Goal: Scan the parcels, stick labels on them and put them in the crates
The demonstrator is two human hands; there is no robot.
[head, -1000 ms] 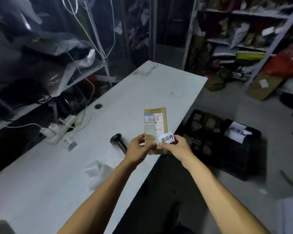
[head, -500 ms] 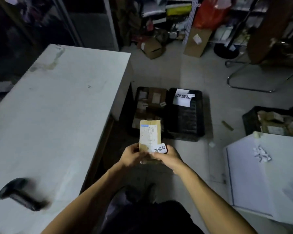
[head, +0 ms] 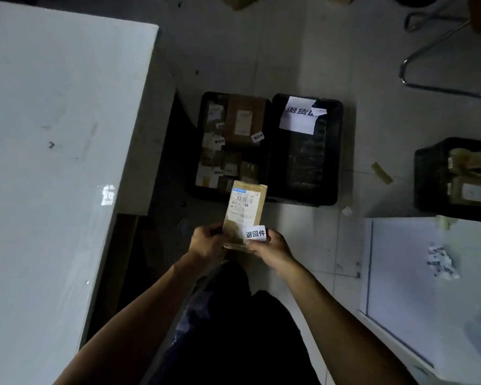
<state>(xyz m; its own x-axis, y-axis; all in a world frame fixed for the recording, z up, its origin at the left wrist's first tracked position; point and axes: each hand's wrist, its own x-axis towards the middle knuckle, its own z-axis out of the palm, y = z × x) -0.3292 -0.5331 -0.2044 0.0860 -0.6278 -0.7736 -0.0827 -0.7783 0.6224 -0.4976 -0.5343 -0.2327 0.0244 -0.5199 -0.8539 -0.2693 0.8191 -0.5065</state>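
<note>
A small brown cardboard parcel (head: 245, 209) with a white shipping label is held upright over the floor by both hands. My left hand (head: 206, 241) grips its lower left edge. My right hand (head: 270, 247) grips the lower right corner, where a white sticker (head: 255, 233) with black characters sits on the parcel. Just beyond the parcel, a black crate (head: 203, 129) on the floor holds several labelled parcels. Beside it an upturned black crate (head: 308, 159) carries a white paper sign (head: 299, 115).
A white table (head: 53, 162) fills the left side. Another white surface (head: 433, 276) at the right bears crumpled label backing (head: 440, 263). A further black crate (head: 433, 179) with parcels stands at the far right. A chair's metal base (head: 428, 65) stands behind.
My view has swung from the table down to the floor crates. Both hands have kept hold of the parcel with the sticker on its lower right corner.
</note>
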